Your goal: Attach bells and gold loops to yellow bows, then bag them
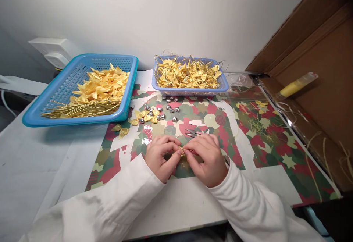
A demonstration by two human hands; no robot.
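My left hand and my right hand meet over the near part of the patterned mat. Both pinch a small shiny gold piece between thumb and fingers. The fingertips cover most of it, so I cannot tell whether it is a ribbon bow or twisted wire. Just beyond my right hand the pointed metal blades of a pair of snips stick out, the rest mostly hidden under that hand. Silver bells lie scattered farther off, some among loose gold bows. Another gold bow lies to the left.
A blue basket at left holds gold bows and a bundle of gold wires. Behind the bells, a smaller basket is filled with bows and curled wires. Gold clippings litter the mat's right side, beside a cardboard wall with a yellow tube.
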